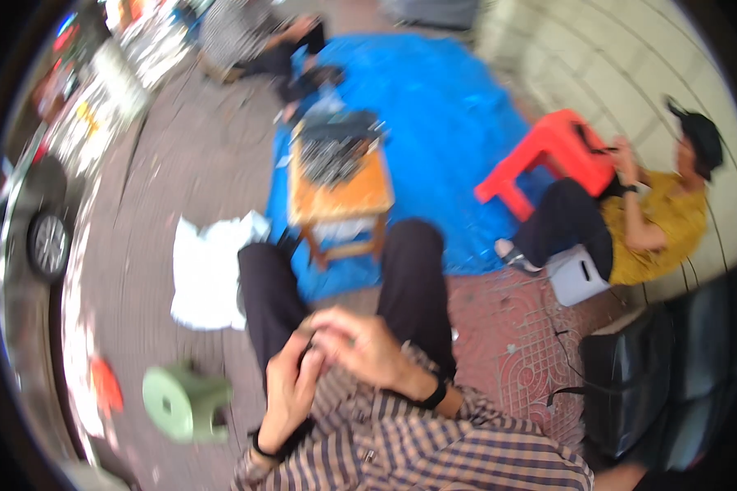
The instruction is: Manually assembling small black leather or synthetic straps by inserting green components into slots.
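Observation:
My left hand (291,389) and my right hand (360,344) meet over my lap, fingers curled together around something small and dark between them; blur hides what it is. Both wrists wear dark bands. My legs in black trousers (413,270) stretch forward toward a small wooden table (340,192) that carries a heap of dark metal items. The picture is motion-blurred.
A blue tarp (434,114) covers the ground ahead. A person in a yellow shirt (663,225) sits at the right on a small white stool beside a red plastic stool (549,151). A green stool (180,401), a white cloth (205,270), a black bag (630,376) and a car wheel (49,241) surround me.

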Demonstrator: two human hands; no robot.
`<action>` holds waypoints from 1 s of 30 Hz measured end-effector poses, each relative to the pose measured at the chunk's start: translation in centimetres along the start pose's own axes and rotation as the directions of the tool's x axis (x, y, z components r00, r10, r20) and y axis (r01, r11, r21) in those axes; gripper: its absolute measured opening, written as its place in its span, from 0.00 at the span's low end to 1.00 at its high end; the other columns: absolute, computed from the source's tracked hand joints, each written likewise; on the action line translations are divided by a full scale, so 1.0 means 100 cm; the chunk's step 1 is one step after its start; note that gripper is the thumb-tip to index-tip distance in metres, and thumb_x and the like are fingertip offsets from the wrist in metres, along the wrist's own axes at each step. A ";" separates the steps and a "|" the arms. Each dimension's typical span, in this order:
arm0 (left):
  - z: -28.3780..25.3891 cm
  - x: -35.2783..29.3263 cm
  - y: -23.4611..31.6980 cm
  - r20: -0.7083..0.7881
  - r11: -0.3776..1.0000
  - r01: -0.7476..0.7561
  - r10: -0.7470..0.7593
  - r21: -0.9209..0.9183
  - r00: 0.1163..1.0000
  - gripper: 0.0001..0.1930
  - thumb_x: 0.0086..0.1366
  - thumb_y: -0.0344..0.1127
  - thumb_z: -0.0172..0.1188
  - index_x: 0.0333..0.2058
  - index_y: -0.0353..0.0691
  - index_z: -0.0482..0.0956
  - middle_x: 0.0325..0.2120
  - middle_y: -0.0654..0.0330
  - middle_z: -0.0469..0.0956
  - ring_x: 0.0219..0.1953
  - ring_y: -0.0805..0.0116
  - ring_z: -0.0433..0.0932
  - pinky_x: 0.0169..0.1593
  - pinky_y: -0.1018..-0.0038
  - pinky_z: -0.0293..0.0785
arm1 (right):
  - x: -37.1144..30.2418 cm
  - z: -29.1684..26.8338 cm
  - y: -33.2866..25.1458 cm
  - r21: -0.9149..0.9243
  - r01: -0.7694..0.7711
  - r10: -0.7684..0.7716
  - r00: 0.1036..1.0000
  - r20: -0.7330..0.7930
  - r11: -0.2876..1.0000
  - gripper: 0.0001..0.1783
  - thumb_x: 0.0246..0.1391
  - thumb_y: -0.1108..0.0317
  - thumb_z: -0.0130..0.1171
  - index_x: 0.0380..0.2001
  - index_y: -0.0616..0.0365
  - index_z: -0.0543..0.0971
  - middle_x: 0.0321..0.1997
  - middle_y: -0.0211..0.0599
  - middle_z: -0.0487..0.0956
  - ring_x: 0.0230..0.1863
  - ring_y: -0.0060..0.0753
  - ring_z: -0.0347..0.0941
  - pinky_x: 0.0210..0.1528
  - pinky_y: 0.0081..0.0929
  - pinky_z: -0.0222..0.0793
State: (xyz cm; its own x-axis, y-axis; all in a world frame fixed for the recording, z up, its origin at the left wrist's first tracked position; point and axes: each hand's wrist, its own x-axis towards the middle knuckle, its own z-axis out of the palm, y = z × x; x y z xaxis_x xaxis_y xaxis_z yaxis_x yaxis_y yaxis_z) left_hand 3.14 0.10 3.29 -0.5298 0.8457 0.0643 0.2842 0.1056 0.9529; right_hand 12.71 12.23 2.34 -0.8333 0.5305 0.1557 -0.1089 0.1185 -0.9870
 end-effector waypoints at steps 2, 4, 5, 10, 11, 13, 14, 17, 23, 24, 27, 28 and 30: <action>-0.001 -0.001 -0.001 0.015 0.998 0.030 -0.030 -0.052 0.999 0.06 0.64 0.29 0.49 0.34 0.33 0.72 0.19 0.58 0.72 0.23 0.72 0.70 0.30 0.77 0.68 | 0.000 -0.003 -0.011 0.082 -0.113 0.112 0.994 0.013 0.990 0.11 0.59 0.69 0.52 0.43 0.62 0.74 0.28 0.32 0.76 0.25 0.16 0.71 0.29 0.17 0.69; -0.001 0.001 -0.001 0.049 0.989 0.089 -0.084 -0.121 0.995 0.06 0.66 0.29 0.49 0.37 0.33 0.72 0.20 0.59 0.73 0.24 0.74 0.73 0.30 0.77 0.69 | 0.003 -0.006 -0.001 0.098 -0.120 0.118 0.993 0.025 0.988 0.12 0.60 0.69 0.52 0.44 0.63 0.74 0.25 0.31 0.76 0.25 0.14 0.70 0.28 0.15 0.68; -0.001 0.000 -0.004 0.031 0.988 0.082 -0.079 -0.130 0.996 0.07 0.66 0.30 0.49 0.37 0.33 0.72 0.20 0.59 0.73 0.24 0.74 0.73 0.30 0.77 0.69 | 0.005 -0.005 0.002 0.091 -0.117 0.114 0.993 0.040 0.989 0.12 0.60 0.68 0.52 0.44 0.63 0.74 0.24 0.30 0.76 0.24 0.14 0.70 0.28 0.15 0.68; -0.008 -0.008 -0.004 0.053 0.976 0.161 -0.155 -0.145 0.987 0.07 0.67 0.31 0.49 0.37 0.34 0.72 0.22 0.60 0.75 0.25 0.75 0.74 0.30 0.78 0.69 | 0.003 0.000 0.007 0.066 -0.118 0.115 0.992 0.057 0.991 0.12 0.60 0.67 0.52 0.44 0.63 0.74 0.23 0.31 0.75 0.24 0.15 0.70 0.27 0.16 0.68; -0.008 -0.010 -0.004 0.048 0.976 0.165 -0.159 -0.144 0.986 0.07 0.67 0.31 0.49 0.37 0.34 0.72 0.22 0.60 0.75 0.25 0.75 0.74 0.30 0.78 0.69 | 0.002 0.001 0.005 0.058 -0.105 0.102 0.993 0.051 0.993 0.12 0.60 0.67 0.53 0.43 0.63 0.74 0.22 0.30 0.75 0.24 0.15 0.69 0.27 0.16 0.68; -0.008 -0.012 -0.006 0.066 0.960 0.161 -0.149 -0.227 0.987 0.07 0.67 0.32 0.49 0.37 0.34 0.72 0.21 0.61 0.75 0.23 0.75 0.73 0.28 0.78 0.69 | 0.001 0.002 0.005 0.055 -0.098 0.095 0.994 0.050 0.994 0.11 0.60 0.68 0.53 0.42 0.64 0.73 0.22 0.31 0.75 0.23 0.15 0.69 0.25 0.15 0.67; -0.008 -0.012 -0.006 0.063 0.960 0.162 -0.151 -0.229 0.986 0.07 0.67 0.32 0.49 0.37 0.34 0.72 0.21 0.61 0.75 0.23 0.75 0.73 0.28 0.78 0.69 | 0.001 0.002 0.005 0.049 -0.089 0.087 0.995 0.042 0.995 0.11 0.59 0.69 0.53 0.41 0.66 0.73 0.22 0.31 0.75 0.22 0.15 0.69 0.23 0.13 0.67; -0.009 -0.008 -0.011 0.067 0.961 0.169 -0.158 -0.217 0.985 0.07 0.67 0.32 0.48 0.37 0.35 0.72 0.20 0.61 0.74 0.22 0.75 0.72 0.26 0.78 0.67 | 0.005 0.003 0.005 0.041 -0.110 0.108 0.993 0.038 0.993 0.11 0.59 0.69 0.53 0.42 0.65 0.73 0.22 0.31 0.75 0.22 0.15 0.69 0.24 0.14 0.67; -0.011 -0.006 -0.015 0.032 0.978 0.089 -0.085 -0.189 0.996 0.09 0.65 0.34 0.53 0.32 0.34 0.73 0.18 0.63 0.72 0.22 0.80 0.70 0.26 0.80 0.65 | 0.009 -0.002 -0.005 0.004 -0.147 0.146 0.983 0.110 0.989 0.11 0.59 0.71 0.52 0.44 0.62 0.74 0.22 0.30 0.75 0.23 0.14 0.68 0.26 0.16 0.66; -0.011 -0.012 -0.017 0.024 0.970 0.098 -0.095 -0.221 0.995 0.08 0.65 0.33 0.52 0.33 0.34 0.73 0.19 0.64 0.72 0.23 0.81 0.71 0.26 0.80 0.66 | 0.009 -0.003 -0.010 -0.020 -0.179 0.180 0.971 0.158 0.984 0.11 0.58 0.72 0.52 0.44 0.62 0.74 0.22 0.30 0.75 0.24 0.14 0.69 0.26 0.16 0.66; -0.013 -0.027 -0.020 -0.006 0.919 0.206 -0.221 -0.336 0.975 0.08 0.65 0.32 0.53 0.38 0.34 0.75 0.25 0.69 0.73 0.28 0.84 0.70 0.33 0.83 0.68 | 0.018 -0.022 -0.029 -0.034 -0.106 0.111 0.977 0.183 0.994 0.09 0.56 0.76 0.52 0.40 0.64 0.77 0.26 0.31 0.76 0.25 0.16 0.70 0.29 0.16 0.68; -0.014 -0.028 -0.024 -0.013 0.939 0.214 -0.225 -0.269 0.974 0.08 0.64 0.32 0.55 0.38 0.34 0.76 0.25 0.68 0.74 0.27 0.83 0.71 0.33 0.82 0.69 | 0.020 -0.035 -0.047 -0.127 -0.066 0.080 0.991 0.109 0.990 0.10 0.55 0.77 0.52 0.42 0.64 0.76 0.31 0.34 0.79 0.32 0.20 0.76 0.33 0.17 0.72; -0.006 -0.018 -0.022 -0.029 0.963 0.091 -0.102 -0.254 0.994 0.08 0.63 0.32 0.56 0.38 0.35 0.74 0.21 0.67 0.72 0.25 0.82 0.70 0.30 0.81 0.69 | 0.009 -0.064 -0.093 -0.381 0.252 -0.303 0.949 -0.081 0.890 0.11 0.57 0.69 0.53 0.39 0.65 0.75 0.32 0.40 0.77 0.33 0.30 0.75 0.39 0.31 0.73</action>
State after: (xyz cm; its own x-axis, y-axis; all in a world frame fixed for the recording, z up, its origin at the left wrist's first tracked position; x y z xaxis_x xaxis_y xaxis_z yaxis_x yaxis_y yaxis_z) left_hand 2.97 -1.96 1.29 -0.5789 0.8150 -0.0248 0.0223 0.0462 0.9987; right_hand 16.47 16.98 11.90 -0.7144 0.5355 0.4504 -0.1006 0.5584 -0.8234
